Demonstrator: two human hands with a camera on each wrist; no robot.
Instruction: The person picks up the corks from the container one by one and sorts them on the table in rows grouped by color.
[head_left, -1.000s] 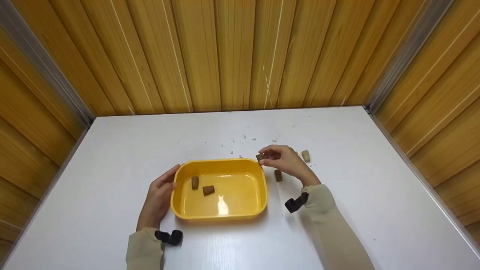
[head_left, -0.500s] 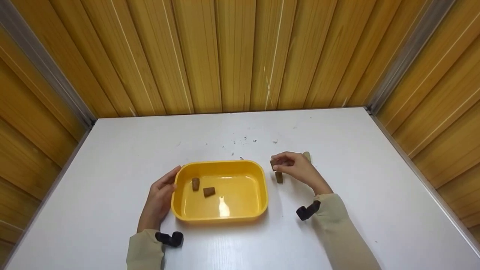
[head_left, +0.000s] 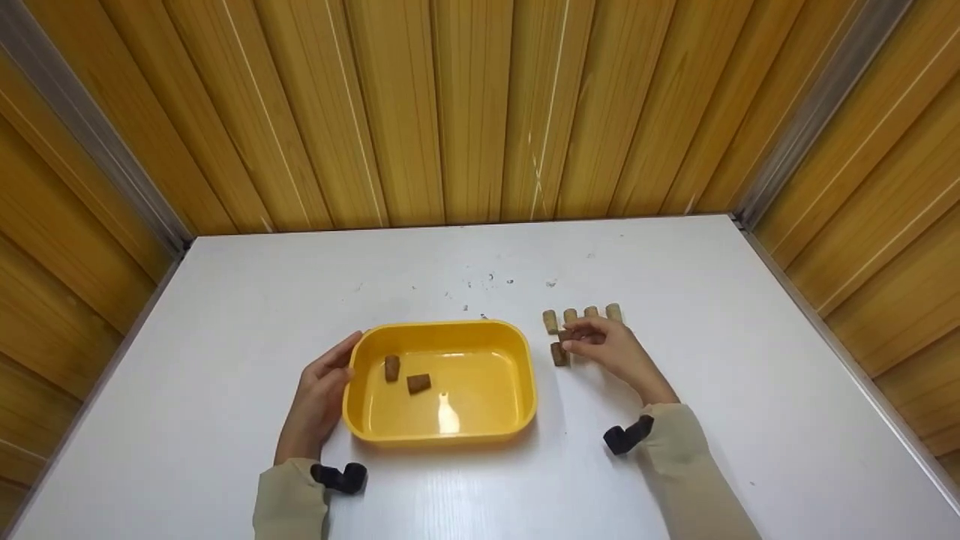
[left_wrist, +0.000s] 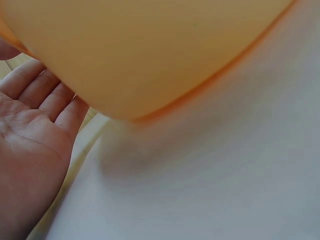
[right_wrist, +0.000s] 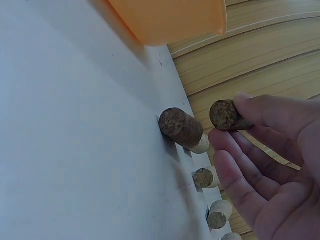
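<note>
My right hand pinches a brown cork between thumb and fingertips, beside another brown cork that stands on the table. Behind them runs a row of several pale corks, partly covered by the hand in the head view. My left hand touches the outer left side of a yellow plastic basin, its fingers lying along the wall. Inside the basin, two brown corks sit near the left: an upright-looking one and one on its side.
The white table is bordered by yellow wood-patterned panels at the back and sides. Small dark crumbs are scattered behind the basin.
My right hand has moved from the basin's right rim rightward and nearer, carrying the brown cork beside the standing one. More of the pale row now shows. The left hand and basin stay put.
</note>
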